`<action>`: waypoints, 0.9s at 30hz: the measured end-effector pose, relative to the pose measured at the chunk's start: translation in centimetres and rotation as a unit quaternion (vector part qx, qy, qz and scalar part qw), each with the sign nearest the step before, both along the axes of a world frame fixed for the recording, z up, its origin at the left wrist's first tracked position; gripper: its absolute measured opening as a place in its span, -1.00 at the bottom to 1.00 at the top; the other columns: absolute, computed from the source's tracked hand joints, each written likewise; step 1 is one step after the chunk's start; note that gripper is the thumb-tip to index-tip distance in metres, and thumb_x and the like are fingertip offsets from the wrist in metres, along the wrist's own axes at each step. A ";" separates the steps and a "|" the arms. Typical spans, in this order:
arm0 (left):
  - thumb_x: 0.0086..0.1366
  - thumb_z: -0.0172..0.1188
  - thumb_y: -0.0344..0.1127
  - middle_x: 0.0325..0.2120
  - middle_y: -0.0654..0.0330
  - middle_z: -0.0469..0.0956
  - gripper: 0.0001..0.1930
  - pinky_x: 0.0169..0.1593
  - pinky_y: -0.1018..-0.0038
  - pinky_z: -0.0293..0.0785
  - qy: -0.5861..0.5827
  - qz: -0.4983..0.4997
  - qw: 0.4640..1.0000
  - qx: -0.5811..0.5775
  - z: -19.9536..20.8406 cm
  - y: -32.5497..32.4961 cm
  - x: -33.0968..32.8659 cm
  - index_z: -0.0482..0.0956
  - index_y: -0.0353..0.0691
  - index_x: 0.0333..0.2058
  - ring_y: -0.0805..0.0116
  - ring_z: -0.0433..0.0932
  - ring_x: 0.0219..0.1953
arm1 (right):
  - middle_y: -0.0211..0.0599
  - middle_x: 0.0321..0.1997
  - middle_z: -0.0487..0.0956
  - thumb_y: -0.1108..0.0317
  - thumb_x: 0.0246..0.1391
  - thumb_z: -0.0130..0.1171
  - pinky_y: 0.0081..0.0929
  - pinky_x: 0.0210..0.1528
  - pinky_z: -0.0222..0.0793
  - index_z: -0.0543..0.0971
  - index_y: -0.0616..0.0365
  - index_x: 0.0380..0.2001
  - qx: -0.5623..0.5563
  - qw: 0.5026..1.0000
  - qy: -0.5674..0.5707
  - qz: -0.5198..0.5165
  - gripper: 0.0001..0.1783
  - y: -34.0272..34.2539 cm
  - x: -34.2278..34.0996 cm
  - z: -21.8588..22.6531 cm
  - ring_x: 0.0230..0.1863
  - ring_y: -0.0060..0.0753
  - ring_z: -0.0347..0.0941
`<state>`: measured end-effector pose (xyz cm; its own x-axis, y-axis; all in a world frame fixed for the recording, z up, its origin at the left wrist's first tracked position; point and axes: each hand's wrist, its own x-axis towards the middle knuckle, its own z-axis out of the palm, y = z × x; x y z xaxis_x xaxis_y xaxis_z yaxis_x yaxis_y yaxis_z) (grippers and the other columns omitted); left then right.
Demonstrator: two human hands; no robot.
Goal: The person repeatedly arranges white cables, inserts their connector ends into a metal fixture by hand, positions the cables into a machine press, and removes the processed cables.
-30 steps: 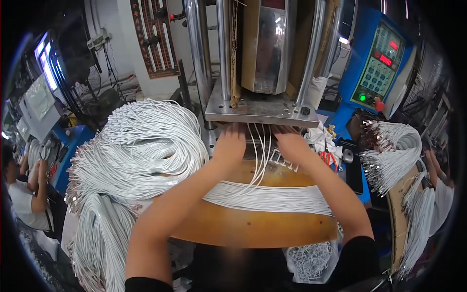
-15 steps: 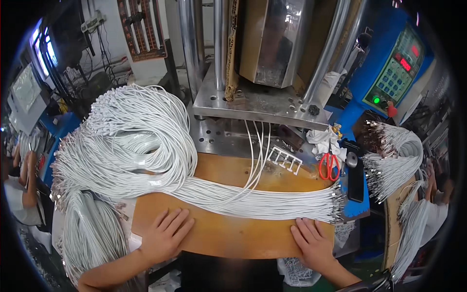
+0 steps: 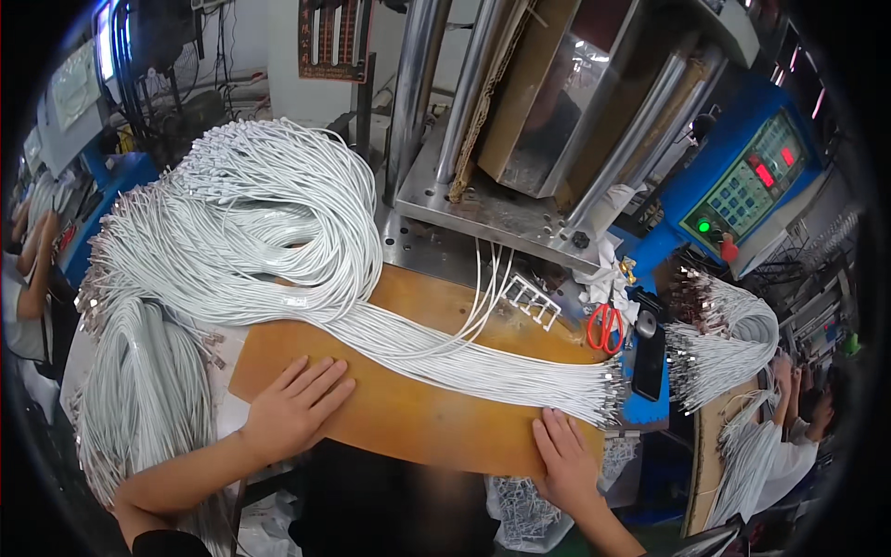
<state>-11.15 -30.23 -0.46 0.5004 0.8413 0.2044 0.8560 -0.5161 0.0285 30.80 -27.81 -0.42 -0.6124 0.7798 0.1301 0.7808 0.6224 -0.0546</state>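
Head view: slender white cables (image 3: 483, 371) cross a smooth board (image 3: 399, 422).

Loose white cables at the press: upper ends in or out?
In: the loose cables run up beneath the metal plate, their ends hidden; how deep, cannot tell.
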 end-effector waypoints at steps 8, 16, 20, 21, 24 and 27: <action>0.19 0.27 -0.16 0.08 -0.01 0.44 -0.48 0.24 0.23 0.30 -0.142 -0.233 0.961 -0.040 1.1 1.7 8.9 0.43 -0.25 0.08 0.10 0.41 0.17 | -0.06 -0.01 0.56 0.21 -0.11 0.39 -0.19 0.00 0.38 0.30 0.23 0.27 -0.094 0.959 0.262 -0.057 -0.14 8.4 -4.0 3.7 -0.07 -0.04 0.49; 0.15 0.22 0.18 -0.18 -0.05 0.51 -0.36 0.05 0.11 0.37 -0.213 -0.024 0.977 -0.009 -0.5 10.0 22.3 0.50 -0.39 -0.12 0.00 0.51 -0.10 | -0.07 -0.45 0.60 0.33 0.05 0.22 -0.38 -0.32 0.43 0.61 0.30 -0.33 0.059 0.961 0.255 -0.091 -0.78 17.5 -4.3 5.2 -0.41 -0.18 0.56; 0.06 0.16 0.42 -0.06 -0.14 0.45 -0.05 0.22 0.02 0.23 -0.124 0.106 0.983 0.082 -1.9 9.7 15.8 0.40 -0.48 0.05 -0.09 0.42 0.08 | -0.17 -0.48 0.60 0.39 0.07 0.19 -0.44 -0.34 0.41 0.61 0.31 -0.37 -0.019 0.966 0.227 -0.124 -0.83 10.8 2.6 12.0 -0.44 -0.34 0.54; 0.07 0.18 0.39 -0.01 -0.15 0.44 -0.08 0.22 -0.01 0.21 -0.105 0.102 0.988 0.054 -1.1 9.9 13.6 0.41 -0.46 0.04 -0.09 0.40 0.09 | -0.21 -0.48 0.60 0.39 0.08 0.19 -0.46 -0.34 0.41 0.61 0.32 -0.37 -0.051 0.966 0.209 -0.146 -0.83 9.8 5.5 12.3 -0.45 -0.41 0.53; 0.11 0.21 0.30 -0.01 -0.14 0.47 -0.21 0.17 0.01 0.25 -0.094 0.041 0.994 0.036 0.3 10.2 9.0 0.47 -0.40 -0.03 -0.08 0.44 0.05 | -0.27 -0.47 0.60 0.39 0.09 0.19 -0.50 -0.33 0.40 0.61 0.32 -0.36 -0.206 0.953 0.147 -0.167 -0.83 6.5 10.2 14.4 -0.41 -0.53 0.51; 0.18 0.22 0.20 -0.13 -0.09 0.53 -0.37 0.08 0.11 0.34 -0.138 0.011 0.989 -0.056 1.4 12.2 8.9 0.53 -0.35 -0.11 -0.02 0.51 -0.10 | -0.21 -0.42 0.62 0.37 0.09 0.21 -0.47 -0.29 0.43 0.62 0.30 -0.33 -0.202 0.946 0.197 -0.157 -0.81 7.8 8.2 12.4 -0.37 -0.44 0.55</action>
<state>-2.22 -18.05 0.98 0.4194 0.8766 0.2359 0.8192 -0.4775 0.3177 39.00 -20.06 12.00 -0.3080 0.9502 -0.0470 0.7934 0.2293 -0.5639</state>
